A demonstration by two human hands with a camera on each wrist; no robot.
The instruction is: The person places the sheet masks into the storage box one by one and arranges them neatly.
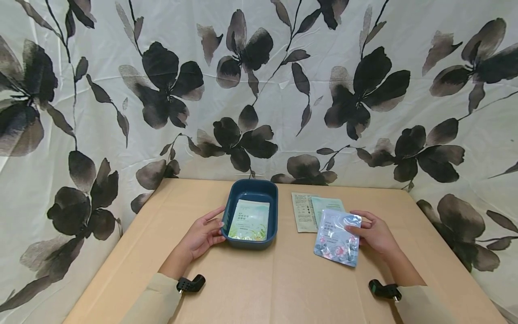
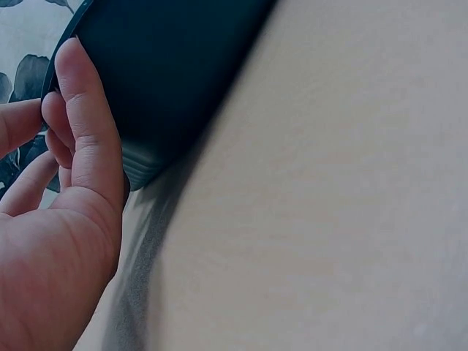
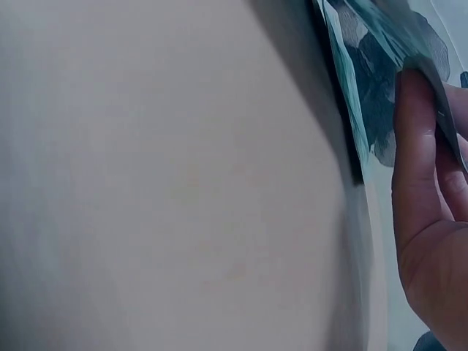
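Beige sleeves (image 1: 155,299) cross the table (image 1: 283,288), floral cloth (image 1: 301,40) behind the tray (image 1: 252,245).

from my end the bin (image 1: 252,191) sits around mid-table (image 1: 291,288), with one packet (image 1: 248,220) lying inside it. the left hand (image 1: 204,236) is at the bin's left side, touching it. off to the right i've got a leaflet-like packet (image 1: 303,213) and a second packet (image 1: 327,203) partly over it. nearer me, overlapping both in my head view, is the held packet (image 1: 337,238), right hand (image 1: 375,235) on its right edge. curtain (image 1: 291,90) hangs behind everything.
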